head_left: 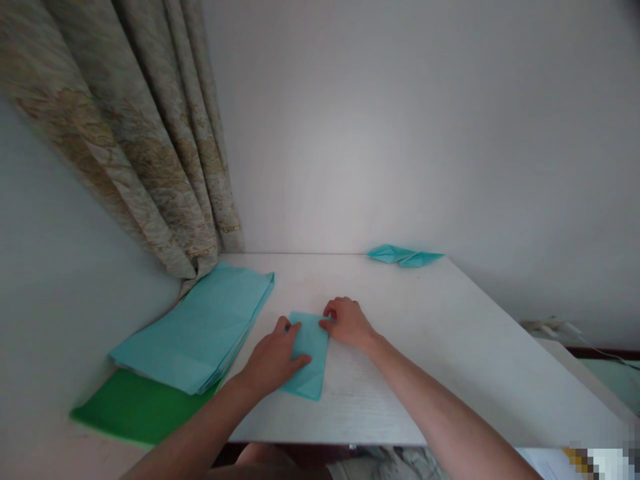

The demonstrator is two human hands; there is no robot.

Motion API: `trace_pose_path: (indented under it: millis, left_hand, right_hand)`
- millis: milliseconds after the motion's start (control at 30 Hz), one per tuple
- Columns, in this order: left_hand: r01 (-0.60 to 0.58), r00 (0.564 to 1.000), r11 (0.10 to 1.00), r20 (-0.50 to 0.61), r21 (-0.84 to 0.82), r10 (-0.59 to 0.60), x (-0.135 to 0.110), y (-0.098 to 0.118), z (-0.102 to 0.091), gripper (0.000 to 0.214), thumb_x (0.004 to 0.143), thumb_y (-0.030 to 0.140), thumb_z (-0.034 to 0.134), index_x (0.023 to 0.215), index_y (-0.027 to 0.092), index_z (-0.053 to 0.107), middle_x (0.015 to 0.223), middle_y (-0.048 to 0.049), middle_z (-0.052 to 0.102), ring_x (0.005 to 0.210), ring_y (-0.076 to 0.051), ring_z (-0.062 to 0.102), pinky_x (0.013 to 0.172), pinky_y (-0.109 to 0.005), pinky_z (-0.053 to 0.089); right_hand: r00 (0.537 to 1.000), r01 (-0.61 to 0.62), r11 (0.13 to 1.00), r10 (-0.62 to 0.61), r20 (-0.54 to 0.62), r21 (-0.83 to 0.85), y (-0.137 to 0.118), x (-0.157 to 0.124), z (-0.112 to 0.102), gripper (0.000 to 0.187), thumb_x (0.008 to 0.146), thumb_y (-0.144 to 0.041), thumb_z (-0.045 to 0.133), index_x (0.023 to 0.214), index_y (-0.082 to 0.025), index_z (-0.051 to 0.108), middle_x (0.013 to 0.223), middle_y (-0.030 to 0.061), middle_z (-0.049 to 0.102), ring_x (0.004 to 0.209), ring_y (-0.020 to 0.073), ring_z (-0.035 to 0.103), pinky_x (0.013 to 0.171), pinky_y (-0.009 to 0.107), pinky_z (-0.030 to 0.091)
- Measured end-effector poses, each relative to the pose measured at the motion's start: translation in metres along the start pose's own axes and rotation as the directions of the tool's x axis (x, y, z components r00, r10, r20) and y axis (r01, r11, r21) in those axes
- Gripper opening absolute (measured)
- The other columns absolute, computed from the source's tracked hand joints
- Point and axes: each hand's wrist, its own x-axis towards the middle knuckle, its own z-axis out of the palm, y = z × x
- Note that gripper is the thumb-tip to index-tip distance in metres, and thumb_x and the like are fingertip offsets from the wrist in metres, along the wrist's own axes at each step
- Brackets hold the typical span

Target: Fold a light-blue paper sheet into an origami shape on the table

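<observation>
The left hand lies spread flat on a folded light-blue paper sheet on the white bench; the right hand, fingers curled, touches its top edge.

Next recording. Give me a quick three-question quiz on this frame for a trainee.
1. Multiple choice: what lies under the left hand?
A) a book
B) a folded blue paper
C) scissors
2. True or false: the right hand touches the far right edge of that same paper.
3. Fill in the colour: the sheet under the stack of blue sheets is ___.

Key: 1 B; 2 true; 3 green.
</observation>
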Motion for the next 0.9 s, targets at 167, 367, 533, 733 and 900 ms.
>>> trace_pose_path:
  millis: [167,367,533,733,900]
  left_hand:
    - [-0.030,0.999,0.986,0.019,-0.162,0.033,-0.002,0.001,-0.001,0.074,0.088,0.046,0.041,0.147,0.016,0.008,0.110,-0.0132,0.063,0.094,-0.025,0.062,0.078,-0.033,0.044]
    - [-0.050,0.999,0.884,-0.041,-0.466,0.035,-0.001,0.004,-0.007,0.053,0.093,0.052,0.019,0.124,0.020,0.049,0.084,-0.0062,0.069,0.071,-0.021,0.065,0.068,-0.030,0.045]
    - [0.074,0.981,0.634,-0.059,-0.770,-0.186,0.008,-0.002,-0.011,0.065,0.089,0.062,0.016,0.077,0.015,0.059,0.062,-0.0051,0.063,0.054,-0.017,0.057,0.060,-0.029,0.045]
    - [0.030,0.984,0.366,-0.036,-0.930,-0.173,0.007,-0.006,-0.040,0.062,0.081,0.068,0.027,0.060,0.017,0.057,0.047,0.0007,0.047,0.046,-0.014,0.043,0.051,-0.026,0.037]
    - [0.240,0.945,0.343,0.139,-0.908,-0.295,0.009,-0.029,-0.053,0.059,0.079,0.058,0.027,0.057,0.016,0.062,0.041,-0.0022,0.048,0.041,-0.017,0.042,0.047,-0.030,0.037]
  right_hand:
    - [0.990,0.145,0.939,-0.138,-0.045,0.313,-0.003,-0.001,0.003,0.017,0.082,-0.031,0.059,0.080,-0.017,0.068,0.080,0.0042,0.065,0.077,0.0164,0.057,0.072,0.028,0.042]
    - [0.943,0.235,0.813,-0.323,0.077,0.533,-0.004,-0.007,0.001,0.040,0.093,-0.045,0.041,0.082,-0.017,0.068,0.082,0.0035,0.066,0.081,0.0169,0.058,0.075,0.027,0.043]
    - [0.941,0.267,0.803,-0.336,0.033,0.533,-0.004,-0.007,-0.001,0.027,0.089,-0.037,0.048,0.088,-0.018,0.068,0.094,0.0056,0.066,0.093,0.0191,0.058,0.087,0.032,0.042]
    - [0.979,0.147,0.766,-0.205,0.021,0.626,0.006,0.001,0.008,0.039,0.070,-0.022,0.068,0.108,-0.017,0.063,0.088,0.0036,0.067,0.081,0.0176,0.061,0.076,0.030,0.047]
    - [0.998,0.062,0.786,-0.070,-0.011,0.615,0.011,0.006,0.009,0.021,0.069,-0.017,0.066,0.090,-0.017,0.069,0.086,0.0026,0.070,0.082,0.0172,0.063,0.079,0.029,0.046]
